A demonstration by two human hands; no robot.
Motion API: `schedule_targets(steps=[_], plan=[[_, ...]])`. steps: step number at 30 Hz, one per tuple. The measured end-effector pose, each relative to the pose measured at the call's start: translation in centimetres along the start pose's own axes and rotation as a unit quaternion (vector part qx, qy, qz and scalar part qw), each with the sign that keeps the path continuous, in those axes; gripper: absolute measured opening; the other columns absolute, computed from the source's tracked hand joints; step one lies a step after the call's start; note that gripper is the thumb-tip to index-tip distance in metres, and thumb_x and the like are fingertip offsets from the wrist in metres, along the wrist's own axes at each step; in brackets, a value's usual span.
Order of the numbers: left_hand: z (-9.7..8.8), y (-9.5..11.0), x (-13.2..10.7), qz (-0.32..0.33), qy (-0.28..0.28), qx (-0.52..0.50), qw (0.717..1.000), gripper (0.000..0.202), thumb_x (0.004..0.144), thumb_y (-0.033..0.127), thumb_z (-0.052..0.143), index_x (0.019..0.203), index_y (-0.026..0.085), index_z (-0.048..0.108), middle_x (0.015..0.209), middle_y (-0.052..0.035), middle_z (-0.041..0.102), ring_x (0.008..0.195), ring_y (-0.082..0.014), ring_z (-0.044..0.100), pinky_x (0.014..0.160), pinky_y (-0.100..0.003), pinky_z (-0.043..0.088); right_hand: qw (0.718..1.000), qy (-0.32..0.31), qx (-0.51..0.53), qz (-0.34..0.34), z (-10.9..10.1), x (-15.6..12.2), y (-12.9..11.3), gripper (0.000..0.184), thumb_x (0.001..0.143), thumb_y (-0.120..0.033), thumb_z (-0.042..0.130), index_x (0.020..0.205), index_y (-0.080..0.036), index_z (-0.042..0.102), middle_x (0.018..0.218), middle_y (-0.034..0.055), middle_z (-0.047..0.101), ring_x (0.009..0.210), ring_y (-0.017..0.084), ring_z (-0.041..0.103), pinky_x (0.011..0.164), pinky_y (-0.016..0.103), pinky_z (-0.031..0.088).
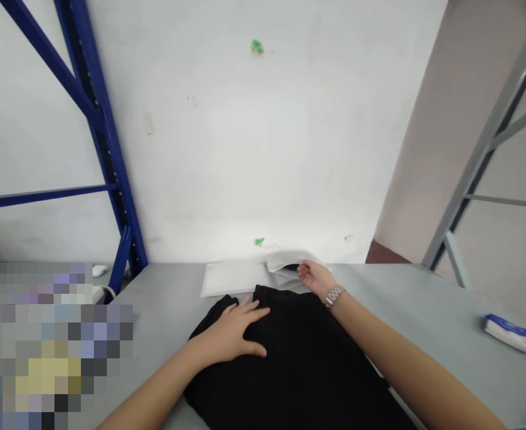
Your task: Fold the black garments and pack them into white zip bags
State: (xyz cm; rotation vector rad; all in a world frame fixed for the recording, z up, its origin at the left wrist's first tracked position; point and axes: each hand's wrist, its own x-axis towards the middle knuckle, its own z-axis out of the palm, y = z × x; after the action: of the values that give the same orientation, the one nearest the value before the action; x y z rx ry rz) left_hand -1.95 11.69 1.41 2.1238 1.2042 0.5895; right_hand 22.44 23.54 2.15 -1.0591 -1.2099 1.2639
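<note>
A black cloth garment [307, 358], which looks like folded trousers, lies over the front middle of the table. My left hand [238, 328] rests flat on its upper left part, fingers spread and palm down. Beyond the garment's far edge, my right hand [311, 275], with a metal watch on the wrist, is closed at a translucent plastic bag [285, 261]. The bag's near side is raised and shows a dark gap beside my fingers. To its left lies a flat white packet [236, 278]. My fingertips partly hide where they meet the bag.
The grey table [155, 322] meets a white wall [263, 149]. A blue rack post [105, 131] stands at left, a grey metal frame [482, 149] at right. A blue-and-white tissue pack [510, 333] lies at the right. Pixelated items fill the lower left.
</note>
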Motion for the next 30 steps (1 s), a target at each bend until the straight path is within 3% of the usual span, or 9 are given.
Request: schedule_targets(steps=[3, 5, 7, 10, 14, 18, 21, 24, 30], plan=[[-1.8, 0.4, 0.1, -0.017, 0.147, -0.091, 0.985, 0.059, 0.075, 0.047, 0.062, 0.13, 0.029, 0.049, 0.14, -0.0098, 0.047, 0.129, -0.0306, 0.042, 0.107, -0.049, 0.03, 0.999, 0.035, 0.023, 0.007, -0.3, -0.3, -2.6, 0.023, 0.09, -0.035, 0.052, 0.105, -0.018, 0.059, 0.105, 0.0068, 0.062, 0.086, 0.017, 0.06, 0.074, 0.036, 0.053], [-3.3, 0.4, 0.3, -0.046, 0.201, -0.14, 0.969, 0.054, 0.084, 0.047, 0.048, 0.131, 0.021, 0.043, 0.133, -0.0149, 0.05, 0.118, -0.0286, 0.052, 0.096, -0.045, 0.043, 0.999, 0.023, 0.039, 0.0, -0.6, -1.5, -4.9, 0.015, 0.088, -0.031, 0.054, 0.085, -0.019, 0.061, 0.088, 0.0051, 0.064, 0.077, 0.016, 0.06, 0.071, 0.032, 0.052], [-4.6, 0.2, 0.5, -0.076, 0.219, -0.203, 0.951, 0.053, 0.088, 0.05, 0.038, 0.128, 0.016, 0.04, 0.127, -0.0184, 0.053, 0.109, -0.0269, 0.06, 0.086, -0.041, 0.051, 0.999, -0.013, 0.049, -0.008, -1.0, -3.3, -7.1, 0.015, 0.082, -0.029, 0.057, 0.07, -0.021, 0.059, 0.074, 0.0034, 0.063, 0.072, 0.018, 0.06, 0.07, 0.03, 0.051], [-5.1, -0.3, 0.6, -0.114, 0.168, -0.293, 0.934, 0.056, 0.089, 0.057, 0.03, 0.122, 0.013, 0.041, 0.121, -0.0204, 0.058, 0.1, -0.0249, 0.065, 0.078, -0.037, 0.055, 0.996, -0.072, 0.047, -0.012, -1.5, -5.6, -8.6, 0.019, 0.08, -0.038, 0.057, 0.071, -0.022, 0.062, 0.07, 0.0035, 0.065, 0.074, 0.021, 0.062, 0.07, 0.033, 0.051], [-3.6, -0.5, 0.5, -0.149, 0.076, -0.334, 0.928, 0.066, 0.086, 0.065, 0.028, 0.12, 0.011, 0.044, 0.102, -0.0186, 0.067, 0.082, -0.0255, 0.07, 0.067, -0.039, 0.058, 0.983, -0.179, 0.036, -0.011, -1.4, -6.9, -6.1, 0.026, 0.077, -0.045, 0.056, 0.071, -0.022, 0.068, 0.077, 0.0045, 0.07, 0.082, 0.023, 0.064, 0.081, 0.036, 0.05], [-2.5, -0.8, 0.5, -0.154, 0.085, -0.277, 0.945, 0.061, 0.072, 0.055, 0.063, 0.118, 0.018, 0.051, 0.104, -0.0125, 0.065, 0.077, -0.0217, 0.066, 0.051, -0.029, 0.056, 0.945, -0.312, -0.061, 0.074, -0.5, -7.1, -1.9, 0.02, 0.07, -0.03, 0.065, 0.087, -0.021, 0.071, 0.087, 0.0043, 0.073, 0.081, 0.022, 0.066, 0.079, 0.036, 0.05], [-2.4, -1.2, 0.8, -0.146, 0.114, -0.227, 0.956, 0.043, 0.068, 0.046, 0.069, 0.097, 0.015, 0.062, 0.09, -0.0071, 0.065, 0.062, -0.0141, 0.058, 0.04, -0.021, 0.045, 0.939, -0.318, -0.104, 0.076, 0.0, -7.3, -0.6, 0.028, 0.069, -0.027, 0.066, 0.097, -0.022, 0.069, 0.09, 0.0029, 0.073, 0.081, 0.023, 0.067, 0.077, 0.037, 0.052], [-2.1, -1.5, 1.3, -0.133, 0.13, -0.204, 0.961, 0.027, 0.071, 0.041, 0.064, 0.074, 0.015, 0.062, 0.064, 0.0008, 0.058, 0.049, -0.0097, 0.05, 0.038, -0.02, 0.04, 0.927, -0.33, -0.178, -0.003, 0.2, -7.4, -0.4, 0.032, 0.069, -0.022, 0.067, 0.101, -0.024, 0.068, 0.101, 0.0032, 0.071, 0.096, 0.027, 0.064, 0.085, 0.038, 0.049], [-1.6, -1.1, 1.8, -0.109, 0.168, -0.193, 0.961, 0.018, 0.074, 0.034, 0.06, 0.069, 0.017, 0.058, 0.055, 0.0057, 0.053, 0.034, -0.0065, 0.044, 0.032, -0.02, 0.035, 0.911, -0.355, -0.2, -0.064, 0.6, -7.7, 0.0, 0.036, 0.063, -0.017, 0.072, 0.098, -0.022, 0.07, 0.101, 0.0048, 0.072, 0.107, 0.032, 0.058, 0.092, 0.039, 0.046]])
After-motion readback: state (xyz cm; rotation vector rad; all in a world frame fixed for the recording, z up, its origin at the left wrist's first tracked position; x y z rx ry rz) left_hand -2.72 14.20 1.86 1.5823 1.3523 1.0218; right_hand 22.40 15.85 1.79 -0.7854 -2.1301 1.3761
